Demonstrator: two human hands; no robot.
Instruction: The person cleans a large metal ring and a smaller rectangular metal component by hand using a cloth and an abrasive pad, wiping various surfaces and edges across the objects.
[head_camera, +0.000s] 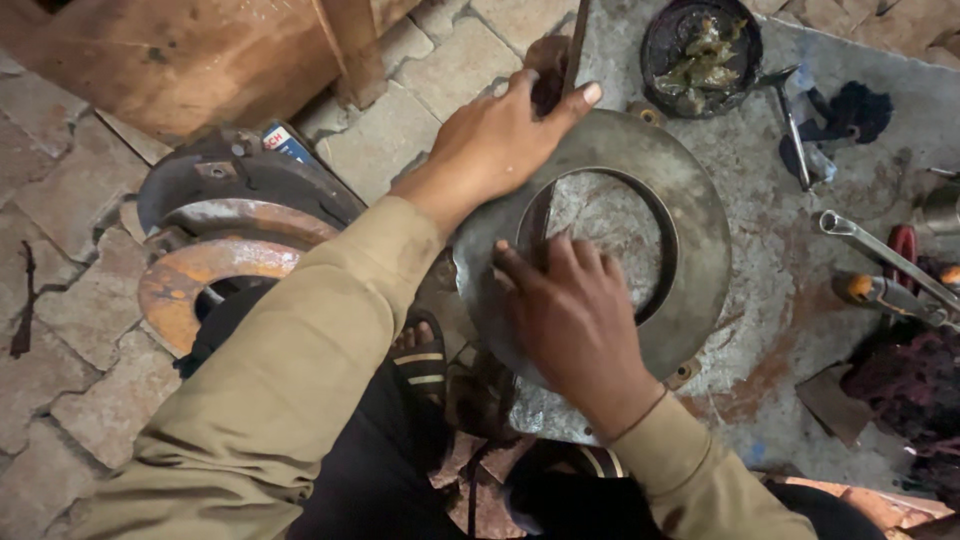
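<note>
Resting on a grey, stained metal sheet (760, 300) laid over the brick-paved floor (60, 330), a large flat grey steel ring plate with a round central opening (700, 240) lies in front of us, toward the sheet's near left corner. Our left hand (495, 145) lies flat on the ring's far left rim, its fingers (572, 100) together and stretched out, pressing on the metal without closing round it. Our right hand (575, 320) lies on the ring's near left part, its fingers (565, 262) slightly spread and reaching over the inner edge of the opening; they clamp on nothing. A thin dark metal strip (575, 40) runs from the far edge of the sheet under our left hand and across the opening.

Off the sheet to the left, on the bricks, stands a stack of rusty orange-brown round discs (215, 275). At the sheet's far edge sits a round black dish of dark greasy matter (700, 45), with a small metal hammer (793, 125) just beside it and a dark rag (850, 110) near that. Along the right edge lie long steel tools (885, 250). Both our sleeves are khaki.
</note>
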